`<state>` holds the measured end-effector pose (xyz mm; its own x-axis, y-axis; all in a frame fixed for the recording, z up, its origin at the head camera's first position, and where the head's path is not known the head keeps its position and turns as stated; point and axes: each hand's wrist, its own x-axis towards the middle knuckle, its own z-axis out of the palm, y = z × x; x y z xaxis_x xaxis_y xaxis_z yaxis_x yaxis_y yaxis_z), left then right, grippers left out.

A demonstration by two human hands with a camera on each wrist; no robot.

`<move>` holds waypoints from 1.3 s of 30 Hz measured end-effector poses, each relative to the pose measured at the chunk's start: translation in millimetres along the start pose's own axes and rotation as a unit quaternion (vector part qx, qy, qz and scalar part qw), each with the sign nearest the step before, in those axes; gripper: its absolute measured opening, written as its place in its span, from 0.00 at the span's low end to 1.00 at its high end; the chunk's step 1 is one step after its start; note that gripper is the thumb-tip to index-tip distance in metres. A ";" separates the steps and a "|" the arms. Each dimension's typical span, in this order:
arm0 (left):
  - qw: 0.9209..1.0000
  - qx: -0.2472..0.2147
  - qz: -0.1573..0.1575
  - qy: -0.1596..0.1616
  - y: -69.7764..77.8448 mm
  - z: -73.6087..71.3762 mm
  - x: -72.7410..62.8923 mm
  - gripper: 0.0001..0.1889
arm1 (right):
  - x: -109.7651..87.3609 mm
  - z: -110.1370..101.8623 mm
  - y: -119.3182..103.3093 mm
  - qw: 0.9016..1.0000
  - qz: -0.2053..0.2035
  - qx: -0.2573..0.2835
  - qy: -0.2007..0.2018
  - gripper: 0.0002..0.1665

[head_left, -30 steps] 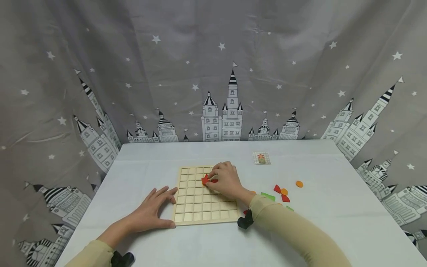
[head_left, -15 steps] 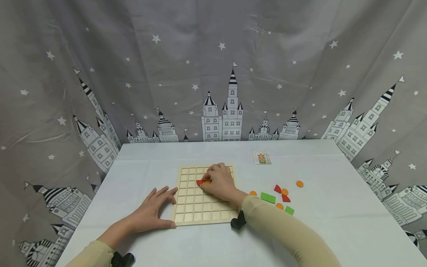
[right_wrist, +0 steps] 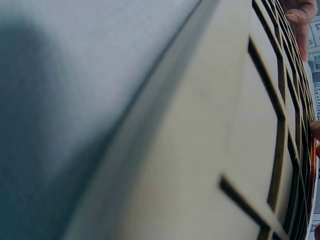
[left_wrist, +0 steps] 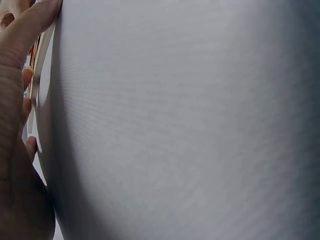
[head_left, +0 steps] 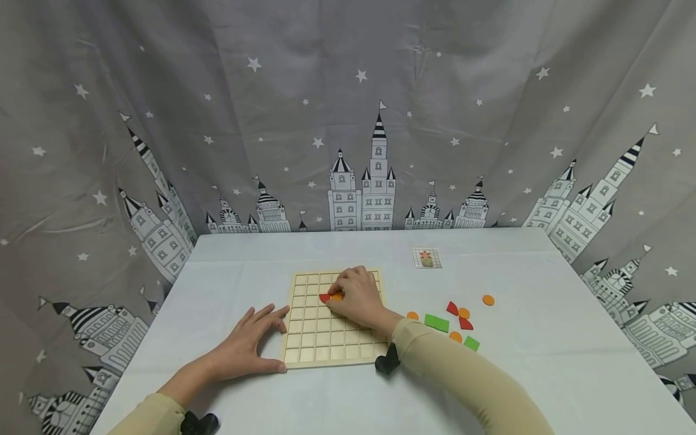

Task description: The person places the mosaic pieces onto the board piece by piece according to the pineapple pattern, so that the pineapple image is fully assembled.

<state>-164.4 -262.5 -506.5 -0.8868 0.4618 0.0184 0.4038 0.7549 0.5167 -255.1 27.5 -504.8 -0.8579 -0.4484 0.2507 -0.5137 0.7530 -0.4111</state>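
Observation:
In the head view a pale wooden grid board [head_left: 308,339] lies flat on the white table. My right hand [head_left: 359,296] is over its upper middle, thumb and index finger pinching an orange round piece [head_left: 337,296]. Just left of those fingertips, a red fan-shaped piece [head_left: 324,298] shows on the grid. The palm hides the squares beneath it. My left hand [head_left: 247,341] rests at the board's left side, fingers extended along the edge and thumb at the near left corner. The left wrist view shows that thumb [left_wrist: 30,30] against the board's edge.
Right of the board lie a green rectangle [head_left: 437,322], a green square [head_left: 471,343], red fan-shaped pieces [head_left: 466,324] and several orange discs [head_left: 488,300]. A small printed card [head_left: 426,258] lies farther back. A grey castle-patterned curtain [head_left: 244,151] hangs behind the table.
My right hand has shifted slightly left and toward me over the board, uncovering loose pieces to the right. The red piece and orange piece at its fingertips have changed position. My left hand stays put.

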 end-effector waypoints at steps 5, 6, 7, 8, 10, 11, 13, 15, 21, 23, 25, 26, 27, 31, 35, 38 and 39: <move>1.000 0.000 0.000 -0.001 1.6 -0.8 0.6 0.35 | 0.6 -12.0 1.5 1.000 0.000 0.014 -0.017 0.12; 1.000 0.000 -0.002 -0.002 2.1 -1.0 1.0 0.35 | 1.2 -16.2 3.0 1.000 0.005 0.020 -0.019 0.12; 1.000 0.001 -0.004 -0.003 2.4 -1.3 1.3 0.35 | 1.9 -20.6 5.1 0.999 0.012 0.025 -0.018 0.12; 1.000 0.003 -0.006 -0.004 2.7 -1.5 1.6 0.35 | 2.5 -25.6 7.5 0.999 0.020 0.033 -0.017 0.12; 1.000 0.005 -0.007 -0.004 2.7 -2.1 1.7 0.35 | 4.1 -34.3 13.7 0.998 0.037 0.047 -0.007 0.12; 1.000 0.007 -0.007 -0.004 2.6 -2.4 1.6 0.35 | 4.9 -38.0 17.0 0.998 0.046 0.054 -0.001 0.11; 1.000 0.009 -0.004 -0.001 1.8 -3.0 1.1 0.36 | 5.9 -44.0 23.1 0.996 0.059 0.063 0.007 0.12; 1.000 0.008 0.001 0.002 1.0 -3.5 0.4 0.36 | 6.2 -47.7 27.6 0.995 0.070 0.071 0.010 0.13; 1.000 0.010 0.008 0.007 -0.3 -3.3 -0.2 0.35 | 8.4 -39.9 32.3 0.996 0.049 0.073 -0.006 0.12; 1.000 0.008 0.007 0.005 -0.1 -2.9 0.2 0.36 | 10.0 -34.2 29.0 0.997 0.027 0.063 -0.021 0.12; 1.000 0.006 0.005 0.003 0.4 -2.8 0.7 0.35 | 11.5 -29.3 23.1 0.998 0.007 0.051 -0.040 0.11; 1.000 0.004 0.006 0.002 0.4 -2.6 0.9 0.35 | 12.3 -27.1 19.8 0.998 -0.003 0.039 -0.048 0.11; 1.000 0.004 0.007 0.002 0.6 -2.5 1.0 0.35 | 13.4 -25.3 16.2 0.998 -0.012 0.026 -0.056 0.11; 1.000 0.002 0.010 0.002 0.0 -1.7 1.2 0.35 | 16.8 -19.8 4.8 0.997 -0.032 -0.011 -0.071 0.12; 1.000 0.001 0.005 -0.001 -0.3 -0.9 1.2 0.35 | 18.5 -17.5 -1.2 0.996 -0.044 -0.021 -0.075 0.12; 1.000 0.002 0.001 -0.003 0.0 -0.7 0.8 0.35 | 18.7 -15.2 -1.7 0.995 -0.054 -0.032 -0.080 0.13; 1.000 0.003 0.000 -0.004 0.2 -0.8 0.6 0.35 | 18.6 -14.2 -1.3 0.994 -0.055 -0.037 -0.083 0.13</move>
<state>-165.0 -262.4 -505.6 -0.8852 0.4651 0.0123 0.4050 0.7573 0.5123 -270.3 25.1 -487.1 -0.7887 -0.5986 0.1402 -0.6080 0.7253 -0.3229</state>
